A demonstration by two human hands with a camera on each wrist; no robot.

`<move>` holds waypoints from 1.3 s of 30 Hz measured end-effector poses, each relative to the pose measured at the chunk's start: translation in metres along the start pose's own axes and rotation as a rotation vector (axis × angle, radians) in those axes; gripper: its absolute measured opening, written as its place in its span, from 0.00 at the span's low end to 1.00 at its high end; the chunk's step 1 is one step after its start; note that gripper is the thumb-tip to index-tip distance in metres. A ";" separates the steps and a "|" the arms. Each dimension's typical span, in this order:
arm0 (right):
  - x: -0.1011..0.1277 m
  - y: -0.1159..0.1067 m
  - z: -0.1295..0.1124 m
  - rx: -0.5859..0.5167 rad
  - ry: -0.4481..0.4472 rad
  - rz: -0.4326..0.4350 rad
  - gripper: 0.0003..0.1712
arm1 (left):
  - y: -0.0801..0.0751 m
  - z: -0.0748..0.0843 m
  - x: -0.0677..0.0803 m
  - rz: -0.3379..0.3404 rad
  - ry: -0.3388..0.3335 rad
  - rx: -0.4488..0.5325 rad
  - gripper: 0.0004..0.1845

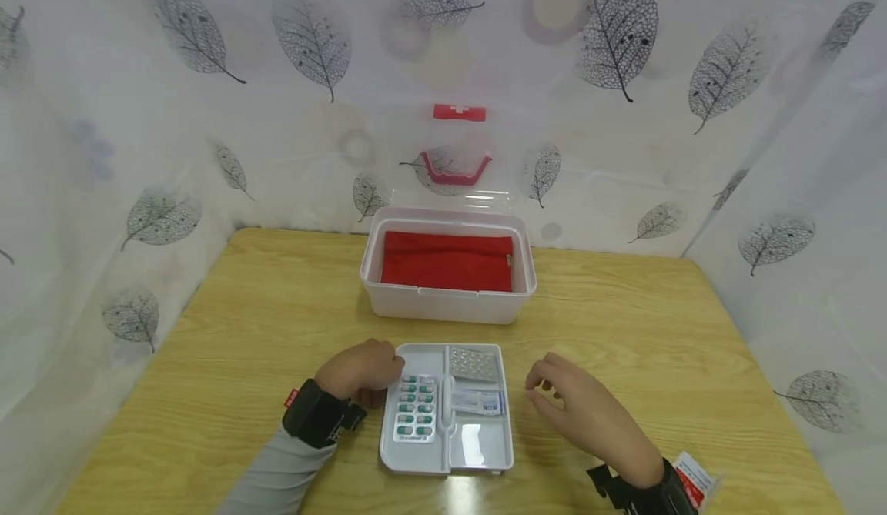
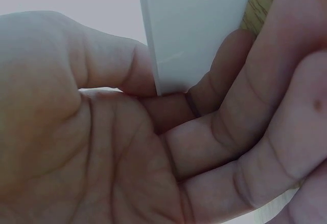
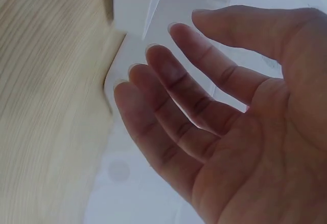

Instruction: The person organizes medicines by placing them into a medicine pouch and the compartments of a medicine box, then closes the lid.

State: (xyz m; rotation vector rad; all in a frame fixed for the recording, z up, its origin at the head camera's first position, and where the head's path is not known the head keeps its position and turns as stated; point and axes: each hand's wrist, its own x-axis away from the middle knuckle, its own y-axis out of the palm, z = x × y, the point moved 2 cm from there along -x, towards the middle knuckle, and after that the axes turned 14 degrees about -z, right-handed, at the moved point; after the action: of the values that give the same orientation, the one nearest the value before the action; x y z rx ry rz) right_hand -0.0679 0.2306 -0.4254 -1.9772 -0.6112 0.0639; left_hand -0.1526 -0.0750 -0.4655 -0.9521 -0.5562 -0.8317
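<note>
A white compartment tray (image 1: 446, 453) lies on the table in the head view. In its left section is a blister pack (image 1: 415, 409) of green-and-white capsules. On its right side sit a second blister pack (image 1: 474, 364) of round tablets and a small white-and-blue packet (image 1: 478, 402). My left hand (image 1: 365, 369) pinches the tray's upper left edge; in the left wrist view, the white edge (image 2: 189, 35) sits between thumb and index finger. My right hand (image 1: 589, 407) hovers right of the tray, its fingers (image 3: 166, 68) loosely bent and holding nothing.
Behind the tray stands a white first-aid box (image 1: 446, 307), its clear lid raised with a red handle (image 1: 456, 180). A folded red cloth (image 1: 446, 262) lies inside. Leaf-patterned curtains (image 1: 166, 115) border the wooden table (image 1: 242, 330). A red-and-white label (image 1: 693, 478) shows beside the right wrist strap.
</note>
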 end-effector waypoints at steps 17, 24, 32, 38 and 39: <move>0.119 -0.020 0.108 -0.123 0.539 -0.166 0.31 | -0.004 -0.001 0.001 -0.021 -0.020 -0.020 0.15; 0.148 -0.010 0.154 -0.245 0.509 -0.313 0.35 | -0.002 0.000 0.001 -0.020 -0.012 -0.017 0.15; 0.150 0.001 0.166 -0.235 0.469 -0.316 0.32 | -0.001 -0.002 -0.001 -0.015 -0.014 -0.009 0.14; 0.145 0.005 0.166 -0.125 0.439 -0.239 0.24 | -0.001 -0.003 -0.002 -0.014 -0.015 -0.011 0.14; 0.144 0.005 0.165 -0.110 0.437 -0.216 0.24 | -0.001 -0.003 -0.002 -0.014 -0.015 -0.011 0.14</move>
State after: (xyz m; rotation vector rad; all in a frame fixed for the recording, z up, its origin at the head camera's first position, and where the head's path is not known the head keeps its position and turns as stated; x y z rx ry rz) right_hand 0.0094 0.4284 -0.4775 -1.9340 -0.5421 -0.5307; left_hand -0.1541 -0.0769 -0.4682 -0.9662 -0.5729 -0.8416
